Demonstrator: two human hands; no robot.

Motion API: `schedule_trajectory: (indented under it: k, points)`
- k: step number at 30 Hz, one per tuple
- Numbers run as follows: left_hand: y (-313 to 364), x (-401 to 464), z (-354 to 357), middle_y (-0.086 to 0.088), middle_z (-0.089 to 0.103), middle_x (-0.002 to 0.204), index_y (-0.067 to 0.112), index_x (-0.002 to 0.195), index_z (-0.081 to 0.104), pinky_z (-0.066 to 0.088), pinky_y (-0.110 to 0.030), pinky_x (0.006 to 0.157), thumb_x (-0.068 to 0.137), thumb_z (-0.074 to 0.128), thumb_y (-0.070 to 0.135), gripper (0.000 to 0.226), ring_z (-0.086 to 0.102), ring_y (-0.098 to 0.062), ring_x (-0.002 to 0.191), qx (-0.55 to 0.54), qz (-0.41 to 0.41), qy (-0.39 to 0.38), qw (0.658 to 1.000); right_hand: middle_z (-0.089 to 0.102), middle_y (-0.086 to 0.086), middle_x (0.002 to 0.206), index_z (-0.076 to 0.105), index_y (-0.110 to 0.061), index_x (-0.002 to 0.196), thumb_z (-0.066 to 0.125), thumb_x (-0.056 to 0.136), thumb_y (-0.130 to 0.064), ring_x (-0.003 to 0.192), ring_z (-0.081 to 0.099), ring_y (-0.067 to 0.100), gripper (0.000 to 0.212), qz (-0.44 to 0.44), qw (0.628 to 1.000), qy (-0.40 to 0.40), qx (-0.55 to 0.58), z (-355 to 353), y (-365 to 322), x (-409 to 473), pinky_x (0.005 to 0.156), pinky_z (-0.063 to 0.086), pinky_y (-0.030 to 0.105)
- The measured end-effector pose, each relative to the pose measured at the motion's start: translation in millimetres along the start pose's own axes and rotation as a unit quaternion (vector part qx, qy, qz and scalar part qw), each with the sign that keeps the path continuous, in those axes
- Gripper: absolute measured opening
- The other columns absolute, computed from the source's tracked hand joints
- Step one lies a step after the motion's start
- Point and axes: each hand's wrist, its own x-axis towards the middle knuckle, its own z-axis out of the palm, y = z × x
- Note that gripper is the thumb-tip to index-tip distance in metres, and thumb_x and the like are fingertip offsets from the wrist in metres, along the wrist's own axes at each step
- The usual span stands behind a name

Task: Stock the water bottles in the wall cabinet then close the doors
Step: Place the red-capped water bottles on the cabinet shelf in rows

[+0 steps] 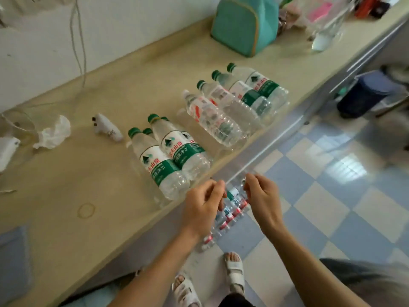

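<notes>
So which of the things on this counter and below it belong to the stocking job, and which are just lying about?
Job:
- green-capped bottles standing near the counter edge
- green-capped and white-capped bottles further along
- shrink-wrapped bottle pack below the edge, plastic pinched by left hand and right hand

Lying about:
- teal bag
- crumpled tissue
- white charger
- rubber band

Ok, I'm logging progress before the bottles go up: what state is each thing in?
Green-capped clear plastic water bottles: upright on counter, caps on.
White-capped red-labelled bottle: upright, capped.
Shrink-wrapped bottle pack on floor: plastic pinched by both hands.
Left hand: pinching.
Right hand: pinching.
Teal fabric bag: closed.
</notes>
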Motion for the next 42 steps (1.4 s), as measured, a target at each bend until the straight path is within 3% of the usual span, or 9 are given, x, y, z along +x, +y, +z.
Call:
schedule_trajectory:
  k: [3,7,12,17,22,26,32,37,42]
  points:
    - [-52.1,-3.4,24.1,0.000,0.057,0.055,0.016,0.069,0.058,0.044,-0.035,0.053,0.093,0.049,0.056,0.047,0.052,-0.008,0.050,0.069,-0.054,-0.056,0.995,0.050,0.012,0.055,0.060,0.004,0.067,0.054,0.101,-0.028,0.051,0.041,0.014,0.048,0.055,0.997,0.044,-0.007,-4.1,61.2,3.0,0.053,0.034,0.035]
    - [-133.3,6.2,51.6,0.009,0.060,0.055,0.019,0.068,0.058,0.039,-0.018,0.050,0.100,0.056,0.039,0.039,0.052,0.000,0.048,0.117,-0.136,-0.079,0.981,0.063,0.012,0.066,0.066,-0.003,0.074,0.056,0.101,-0.032,0.056,0.050,0.016,0.041,0.145,0.987,0.055,-0.048,-5.0,144.2,18.0,0.055,0.043,0.037]
    - [-241.1,30.8,88.9,0.000,0.065,0.062,0.016,0.076,0.062,0.044,-0.018,0.045,0.100,0.059,0.033,0.030,0.056,-0.003,0.050,0.142,-0.221,-0.077,0.962,0.068,0.014,0.081,0.066,-0.012,0.084,0.059,0.100,-0.030,0.080,0.065,0.034,0.026,0.230,0.970,0.017,-0.074,-4.7,252.6,54.0,0.075,0.056,0.051]
    - [-372.3,62.3,131.5,0.004,0.067,0.063,0.016,0.085,0.065,0.051,-0.026,0.048,0.097,0.064,0.036,0.023,0.060,-0.003,0.051,0.122,-0.318,-0.017,0.940,0.068,0.001,0.083,0.060,-0.026,0.085,0.059,0.099,-0.031,0.077,0.065,0.019,0.015,0.258,0.962,0.007,-0.092,8.7,372.1,97.9,0.075,0.059,0.039]
    - [-519.3,57.7,156.0,-0.005,0.070,0.092,0.015,0.094,0.063,0.059,-0.037,0.067,0.094,0.068,0.037,0.023,0.066,-0.016,0.077,0.152,-0.392,0.004,0.907,0.068,-0.002,0.085,0.061,-0.027,0.085,0.060,0.099,-0.030,0.078,0.066,0.016,0.015,0.288,0.952,-0.042,-0.099,41.3,494.8,128.7,0.076,0.061,0.037]
    - [-612.9,56.8,162.7,-0.004,0.064,0.104,0.011,0.106,0.057,0.043,-0.018,0.064,0.090,0.073,0.035,0.033,0.061,-0.015,0.086,0.208,-0.384,0.033,0.899,0.069,-0.001,0.088,0.062,-0.025,0.088,0.061,0.098,-0.032,0.081,0.067,0.017,0.012,0.304,0.945,-0.067,-0.101,71.5,577.5,148.9,0.081,0.061,0.043]
    - [-718.7,62.5,167.2,-0.002,0.055,0.121,0.018,0.121,0.054,0.048,-0.037,0.095,0.077,0.085,0.038,0.058,0.055,-0.023,0.110,0.244,-0.382,0.027,0.891,0.070,0.003,0.103,0.060,-0.015,0.118,0.064,0.096,-0.041,0.093,0.068,0.020,0.034,0.287,0.951,-0.069,-0.087,99.9,660.7,189.4,0.087,0.059,0.047]
    - [-758.3,68.3,183.7,0.003,0.065,0.119,0.026,0.123,0.054,0.054,-0.035,0.083,0.068,0.091,0.038,0.067,0.063,-0.020,0.105,0.221,-0.384,-0.004,0.896,0.066,0.001,0.107,0.051,-0.014,0.130,0.066,0.095,-0.043,0.095,0.067,0.018,0.047,0.264,0.962,-0.038,-0.057,114.3,683.3,229.1,0.090,0.059,0.044]
    - [-760.7,76.5,185.8,0.002,0.062,0.133,0.024,0.140,0.049,0.052,-0.041,0.098,0.068,0.083,0.052,0.084,0.062,-0.019,0.115,0.190,-0.389,-0.030,0.901,0.064,0.009,0.115,0.041,-0.011,0.141,0.070,0.091,-0.048,0.103,0.066,0.026,0.068,0.251,0.967,-0.010,-0.044,127.6,694.0,264.7,0.093,0.057,0.048]
